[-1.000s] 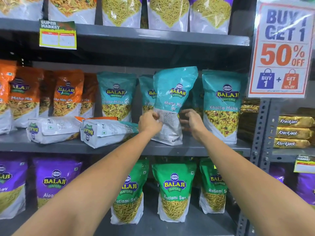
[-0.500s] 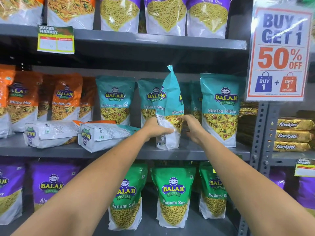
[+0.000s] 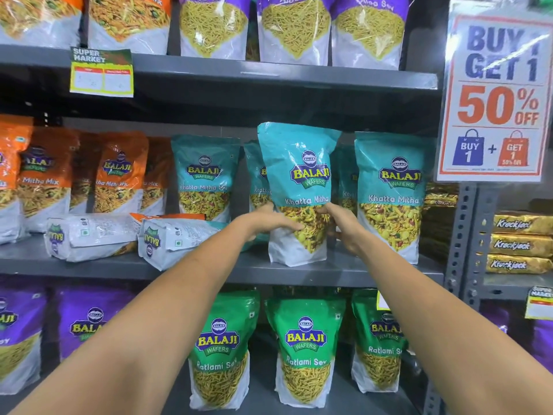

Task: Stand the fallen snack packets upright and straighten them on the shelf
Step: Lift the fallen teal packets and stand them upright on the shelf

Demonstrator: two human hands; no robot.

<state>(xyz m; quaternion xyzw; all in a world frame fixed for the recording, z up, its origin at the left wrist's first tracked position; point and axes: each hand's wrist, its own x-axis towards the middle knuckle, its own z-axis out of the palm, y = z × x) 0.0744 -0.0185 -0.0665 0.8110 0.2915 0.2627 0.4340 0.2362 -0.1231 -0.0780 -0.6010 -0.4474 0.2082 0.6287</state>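
A teal Khatta Mitha packet [image 3: 299, 175] stands upright at the front of the grey middle shelf [image 3: 344, 272], its printed face toward me. My left hand [image 3: 269, 224] grips its lower left side and my right hand [image 3: 342, 226] grips its lower right side. Two fallen packets lie on their sides to the left: a teal one [image 3: 176, 239] close to my left forearm and an orange one [image 3: 89, 236] beyond it, both showing white backs.
Upright teal packets [image 3: 390, 193] and orange Mitha Mix packets [image 3: 119, 175] line the same shelf. Green Ratlami Sev packets [image 3: 305, 348] stand below, Aloo Sev packets [image 3: 294, 28] above. A promo sign [image 3: 493, 94] and gold Krackjack packs [image 3: 520, 245] are at the right.
The teal packet in my hands has turned from back-facing, through edge-on, to front-facing and now stands squarer on the shelf. Both hands stayed on its lower sides.
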